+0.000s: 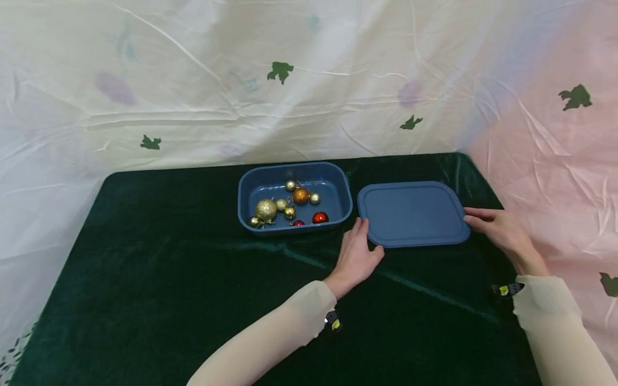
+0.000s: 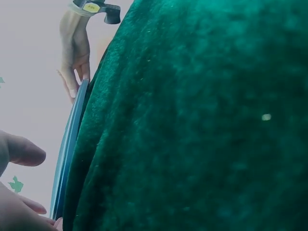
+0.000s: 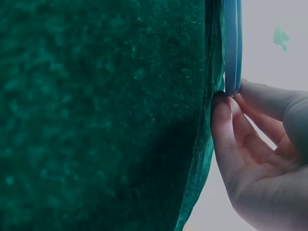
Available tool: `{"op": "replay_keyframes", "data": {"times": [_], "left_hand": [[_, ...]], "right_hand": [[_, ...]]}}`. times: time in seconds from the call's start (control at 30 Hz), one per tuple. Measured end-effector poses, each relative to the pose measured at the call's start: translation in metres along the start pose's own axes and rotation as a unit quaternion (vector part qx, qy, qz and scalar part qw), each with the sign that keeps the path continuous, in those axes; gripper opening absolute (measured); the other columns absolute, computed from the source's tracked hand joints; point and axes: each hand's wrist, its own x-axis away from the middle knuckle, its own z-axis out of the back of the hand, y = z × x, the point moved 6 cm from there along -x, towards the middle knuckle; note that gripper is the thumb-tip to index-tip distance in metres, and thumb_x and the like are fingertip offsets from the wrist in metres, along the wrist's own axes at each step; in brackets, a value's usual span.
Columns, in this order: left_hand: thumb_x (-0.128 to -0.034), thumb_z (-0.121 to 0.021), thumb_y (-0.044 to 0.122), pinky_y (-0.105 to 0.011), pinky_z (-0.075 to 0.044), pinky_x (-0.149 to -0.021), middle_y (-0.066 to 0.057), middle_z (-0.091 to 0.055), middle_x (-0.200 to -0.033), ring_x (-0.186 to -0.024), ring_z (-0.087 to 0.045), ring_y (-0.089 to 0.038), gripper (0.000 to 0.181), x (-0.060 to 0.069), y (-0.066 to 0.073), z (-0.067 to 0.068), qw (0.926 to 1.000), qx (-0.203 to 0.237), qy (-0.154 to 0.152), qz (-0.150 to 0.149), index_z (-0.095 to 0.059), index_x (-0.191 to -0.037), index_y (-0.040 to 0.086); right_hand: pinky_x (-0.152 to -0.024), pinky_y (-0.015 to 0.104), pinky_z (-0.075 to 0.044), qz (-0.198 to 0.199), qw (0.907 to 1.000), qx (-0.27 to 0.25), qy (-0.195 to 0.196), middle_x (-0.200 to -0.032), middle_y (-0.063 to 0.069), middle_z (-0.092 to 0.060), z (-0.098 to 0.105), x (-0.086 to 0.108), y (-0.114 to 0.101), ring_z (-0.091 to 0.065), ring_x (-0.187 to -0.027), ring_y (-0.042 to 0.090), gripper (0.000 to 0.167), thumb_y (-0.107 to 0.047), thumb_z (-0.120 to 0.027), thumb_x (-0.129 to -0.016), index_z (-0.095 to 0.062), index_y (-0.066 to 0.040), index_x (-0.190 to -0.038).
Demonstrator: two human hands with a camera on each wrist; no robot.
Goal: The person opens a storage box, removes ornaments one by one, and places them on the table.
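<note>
Backing green velvet (image 1: 169,305), far pale drapes (image 1: 203,128) face a lid (image 1: 414,214) the right hand (image 1: 507,236) pinches and the loose-fingered left hand (image 1: 356,257) touches.

From my head I see soft, fairly even light and a faint sheen on the dark worktop (image 1: 169,295), while at my wrists the backdrop (image 2: 29,96) washes out pale, the close-up green blurs, and shadow pools beside my right hand (image 3: 264,168)

Baubles (image 1: 289,213) are contained in the box (image 1: 295,230), which is placed on the table (image 1: 193,300), left of the lid (image 1: 413,214); behind, a cloth backdrop (image 1: 289,118) is hung
</note>
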Motion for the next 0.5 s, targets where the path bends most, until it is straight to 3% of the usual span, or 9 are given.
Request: {"op": "replay_keyframes", "data": {"times": [0.5], "left_hand": [[-0.0995,-0.066,0.032,-0.042,-0.021,-0.125,-0.017,-0.012,-0.172,-0.155,-0.021,-0.032,0.083,-0.009,0.0025,0.0007,0.9937,-0.062,-0.092,0.013,-0.023,-0.163,0.0]], "right_hand": [[-0.112,0.074,-0.024,-0.018,0.9998,-0.001,0.003,-0.153,0.04,-0.037,-0.0033,-0.0099,0.0051,-0.026,-0.145,0.056,0.064,-0.041,-0.049,-0.11,-0.047,0.01,-0.148]]}}
